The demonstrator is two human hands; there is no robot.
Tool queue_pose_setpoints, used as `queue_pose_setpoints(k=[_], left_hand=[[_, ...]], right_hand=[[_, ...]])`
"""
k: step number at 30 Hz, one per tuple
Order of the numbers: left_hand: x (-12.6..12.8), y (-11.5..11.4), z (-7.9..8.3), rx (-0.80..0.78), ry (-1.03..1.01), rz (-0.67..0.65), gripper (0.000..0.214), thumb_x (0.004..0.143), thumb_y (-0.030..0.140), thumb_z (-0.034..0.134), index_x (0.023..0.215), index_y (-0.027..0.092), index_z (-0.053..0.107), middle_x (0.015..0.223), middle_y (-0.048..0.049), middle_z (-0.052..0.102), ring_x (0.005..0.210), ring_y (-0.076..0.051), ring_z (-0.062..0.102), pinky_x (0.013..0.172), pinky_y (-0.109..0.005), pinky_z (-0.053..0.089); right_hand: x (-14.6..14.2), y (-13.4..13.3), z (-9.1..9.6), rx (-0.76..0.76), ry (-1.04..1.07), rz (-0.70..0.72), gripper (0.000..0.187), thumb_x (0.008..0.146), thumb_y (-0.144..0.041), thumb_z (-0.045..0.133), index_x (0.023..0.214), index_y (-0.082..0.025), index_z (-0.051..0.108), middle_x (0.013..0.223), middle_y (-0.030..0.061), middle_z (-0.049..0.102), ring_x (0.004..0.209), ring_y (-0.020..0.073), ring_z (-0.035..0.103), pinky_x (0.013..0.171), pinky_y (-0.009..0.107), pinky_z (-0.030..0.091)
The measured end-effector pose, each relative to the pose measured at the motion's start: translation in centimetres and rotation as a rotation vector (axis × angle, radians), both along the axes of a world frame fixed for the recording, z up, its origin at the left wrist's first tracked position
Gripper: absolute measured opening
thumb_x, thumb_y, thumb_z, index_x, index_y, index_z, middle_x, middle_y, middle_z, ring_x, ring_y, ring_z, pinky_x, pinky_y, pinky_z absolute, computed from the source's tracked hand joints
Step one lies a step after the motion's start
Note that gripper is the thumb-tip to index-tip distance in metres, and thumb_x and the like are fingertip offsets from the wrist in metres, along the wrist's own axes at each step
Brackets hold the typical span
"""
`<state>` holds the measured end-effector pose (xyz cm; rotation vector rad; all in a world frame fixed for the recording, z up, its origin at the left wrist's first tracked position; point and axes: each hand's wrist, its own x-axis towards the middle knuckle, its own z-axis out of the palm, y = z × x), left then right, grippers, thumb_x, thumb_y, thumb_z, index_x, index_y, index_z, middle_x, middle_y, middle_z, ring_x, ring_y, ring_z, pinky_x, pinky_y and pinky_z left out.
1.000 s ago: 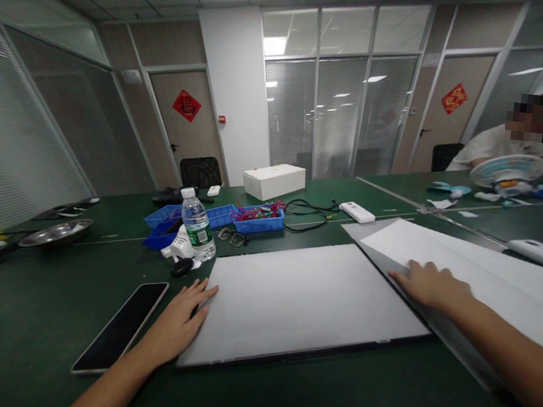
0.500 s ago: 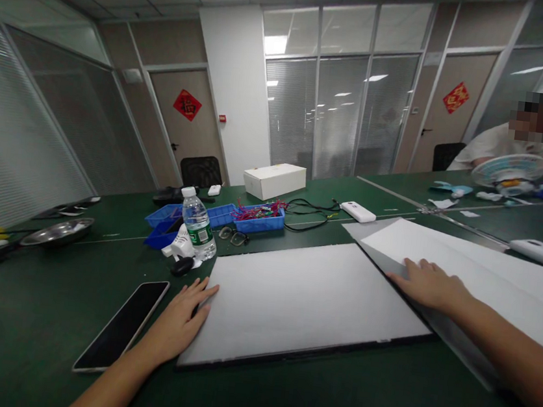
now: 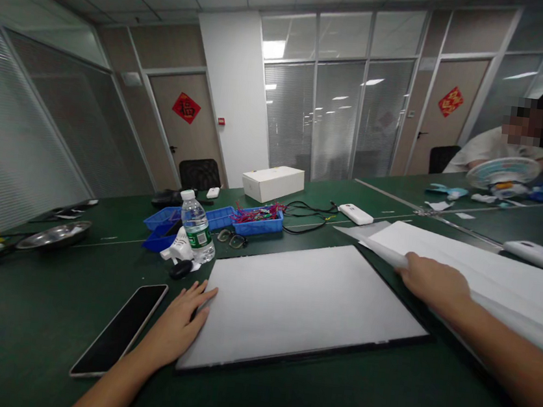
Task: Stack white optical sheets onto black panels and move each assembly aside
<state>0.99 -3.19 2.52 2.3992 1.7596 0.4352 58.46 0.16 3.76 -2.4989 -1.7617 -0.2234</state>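
Note:
A flat white rectangular panel [image 3: 303, 308] with dark edges lies on the green table before me. My left hand [image 3: 182, 324] rests on its left edge, fingers stretched out and apart. To the right, my right hand [image 3: 434, 282] is closed around the near edge of a thin greyish sheet [image 3: 384, 250], which is curled up there. Its fingertips are partly hidden. Behind and beneath that hand spreads a larger white sheet [image 3: 479, 270]. The right hand is apart from the panel.
Left of the panel lies a tablet-like black-screened device [image 3: 122, 330]. A water bottle [image 3: 197, 231], eyeglasses [image 3: 232, 238], a blue tray [image 3: 257, 221] of wires and a white box [image 3: 273, 184] stand beyond. A metal dish [image 3: 55, 236] is far left. Two people are at the far right.
My right hand has gone from lying spread on the greyish sheet to gripping its edge, which is now raised and curled. My left hand stays on the panel.

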Motion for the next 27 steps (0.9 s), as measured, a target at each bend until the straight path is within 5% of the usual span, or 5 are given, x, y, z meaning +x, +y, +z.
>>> queue_pose_setpoints(k=[8,10,13,17,27], left_hand=[[-0.1,0.0,0.0,0.001,-0.023,0.002,0.056,0.102,0.043,0.041,0.149,0.02,0.058,0.163,-0.0122,0.043,0.154,-0.033,0.035,0.127,-0.06,0.024],[0.1,0.0,0.1,-0.004,-0.021,0.006,0.056,0.102,0.044,0.042,0.15,0.021,0.058,0.163,-0.012,0.043,0.154,-0.033,0.034,0.127,-0.06,0.024],[0.2,0.0,0.2,-0.006,-0.023,0.008,0.056,0.101,0.043,0.042,0.149,0.02,0.059,0.162,-0.0128,0.044,0.154,-0.033,0.034,0.127,-0.061,0.024],[0.4,0.1,0.2,0.002,-0.036,0.008,0.055,0.1,0.042,0.044,0.147,0.018,0.061,0.161,-0.0134,0.046,0.154,-0.034,0.036,0.126,-0.061,0.025],[0.0,0.2,0.1,-0.006,-0.03,-0.006,0.053,0.102,0.041,0.039,0.14,0.017,0.067,0.164,-0.0128,0.041,0.154,-0.035,0.034,0.126,-0.061,0.025]], right_hand=[[-3.6,-2.6,4.4,0.166,-0.125,0.043,0.055,0.101,-0.057,0.03,0.112,-0.014,0.064,0.102,0.0211,0.067,0.092,0.0365,0.066,0.084,0.052,0.05],[-5.4,-3.1,4.6,0.28,-0.134,0.239,0.056,0.101,-0.057,0.034,0.116,-0.014,0.066,0.105,0.0205,0.068,0.098,0.0364,0.065,0.093,0.055,0.048],[-7.8,-3.8,4.3,0.414,-0.073,0.774,0.05,0.098,-0.054,0.048,0.124,-0.017,0.068,0.12,0.0155,0.069,0.113,0.0312,0.063,0.111,0.052,0.041],[-10.0,-4.6,3.3,0.252,0.018,1.277,0.058,0.094,-0.052,0.059,0.145,-0.023,0.058,0.145,0.0109,0.059,0.135,0.0275,0.054,0.122,0.052,0.033],[-11.4,-4.4,0.4,-0.086,0.177,1.213,0.08,0.092,-0.066,0.06,0.16,-0.026,0.044,0.162,0.0141,0.038,0.147,0.0356,0.041,0.12,0.061,0.034]])
